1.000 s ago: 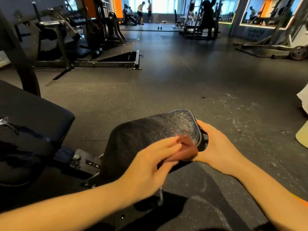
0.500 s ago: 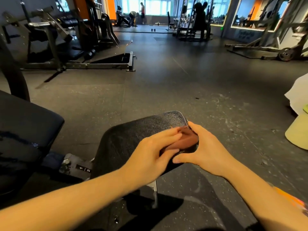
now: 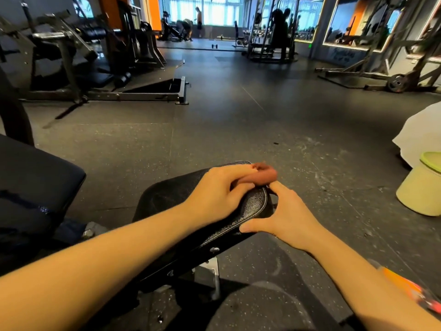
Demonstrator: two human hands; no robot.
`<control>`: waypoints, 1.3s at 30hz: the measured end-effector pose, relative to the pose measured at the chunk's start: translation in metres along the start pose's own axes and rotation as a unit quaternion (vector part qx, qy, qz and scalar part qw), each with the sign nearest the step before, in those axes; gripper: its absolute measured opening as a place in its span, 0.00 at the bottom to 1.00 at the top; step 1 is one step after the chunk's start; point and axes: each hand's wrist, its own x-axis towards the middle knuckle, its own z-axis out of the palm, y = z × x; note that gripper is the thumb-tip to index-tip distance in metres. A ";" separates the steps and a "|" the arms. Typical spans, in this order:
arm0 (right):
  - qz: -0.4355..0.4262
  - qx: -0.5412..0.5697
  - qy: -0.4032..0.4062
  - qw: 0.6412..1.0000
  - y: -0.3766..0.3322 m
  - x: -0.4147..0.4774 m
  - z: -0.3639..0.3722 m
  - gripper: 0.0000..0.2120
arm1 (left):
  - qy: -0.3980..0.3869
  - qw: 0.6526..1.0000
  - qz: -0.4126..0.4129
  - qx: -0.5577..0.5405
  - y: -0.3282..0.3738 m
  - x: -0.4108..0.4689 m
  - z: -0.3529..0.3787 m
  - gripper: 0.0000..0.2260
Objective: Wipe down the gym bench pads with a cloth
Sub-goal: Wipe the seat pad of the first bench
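I am watching my left hand (image 3: 219,194) curling its fingers over the brown cloth (image 3: 262,176), bunching it and pressing it onto the far right corner of the black pad (image 3: 167,197). The cloth is sitting right at the pad's rim, part of it poking past the edge. My right hand (image 3: 288,218) is clasping the pad's end from the side, thumb lying on the near edge and fingers reaching round the corner just below the cloth. A big pad (image 3: 35,187) is lying to the left, apart from this one. A green tub (image 3: 420,194) is standing on the grey floor (image 3: 238,130), well off to the right.
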 end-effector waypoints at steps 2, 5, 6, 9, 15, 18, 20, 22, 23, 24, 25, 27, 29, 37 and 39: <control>-0.013 0.001 -0.007 1.000 -0.002 -0.001 0.000 0.42 | 0.016 0.998 -0.053 0.015 -0.016 0.018 -0.006 0.20; -0.016 -0.002 -0.011 1.000 -0.003 -0.004 -0.002 0.44 | 0.018 0.997 -0.076 -0.011 -0.015 0.021 -0.010 0.20; -0.016 -0.004 -0.012 1.000 -0.002 -0.004 -0.003 0.43 | 0.012 0.997 -0.074 -0.026 -0.008 0.010 -0.013 0.20; -0.024 -0.001 -0.005 1.000 0.001 -0.002 -0.002 0.42 | -0.007 0.996 -0.054 -0.064 0.022 -0.053 -0.017 0.19; -0.031 -0.018 -0.011 0.999 0.000 0.000 0.000 0.49 | 0.011 0.988 -0.121 -0.098 0.039 -0.118 -0.035 0.16; -0.032 -0.018 -0.015 0.999 -0.006 -0.005 -0.001 0.47 | 0.128 0.968 -0.188 -0.103 0.017 -0.101 -0.061 0.13; -0.025 -0.019 -0.019 0.999 -0.009 -0.007 -0.002 0.44 | 0.184 0.958 -0.220 -0.025 -0.008 -0.094 -0.084 0.12; -0.022 -0.017 -0.022 0.999 -0.011 -0.007 -0.002 0.41 | 0.188 0.938 -0.276 0.092 -0.037 -0.098 -0.102 0.12; -0.021 -0.014 -0.023 0.999 -0.013 -0.008 -0.002 0.40 | 0.166 0.928 -0.312 0.122 -0.049 -0.104 -0.104 0.11; -0.019 -0.011 -0.026 0.999 -0.014 -0.008 -0.003 0.40 | 0.136 0.919 -0.346 0.130 -0.057 -0.112 -0.102 0.11; -0.015 -0.010 -0.029 0.999 -0.015 -0.008 -0.003 0.39 | 0.107 0.913 -0.371 0.134 -0.060 -0.120 -0.096 0.11; -0.012 -0.015 -0.032 0.999 -0.015 -0.007 -0.003 0.39 | 0.083 0.918 -0.359 0.146 -0.050 -0.139 -0.079 0.12; -0.007 -0.016 -0.035 0.999 -0.015 -0.006 -0.004 0.41 | 0.097 0.937 -0.307 0.137 -0.032 -0.152 -0.067 0.15; 0.047 -0.038 -0.057 0.997 -0.038 -0.022 -0.006 0.42 | -0.003 0.970 -0.230 -0.086 0.043 -0.164 -0.072 0.15; 0.083 -0.091 -0.042 0.992 -0.049 -0.037 -0.007 0.46 | 0.000 0.957 -0.251 -0.146 0.049 -0.158 -0.078 0.12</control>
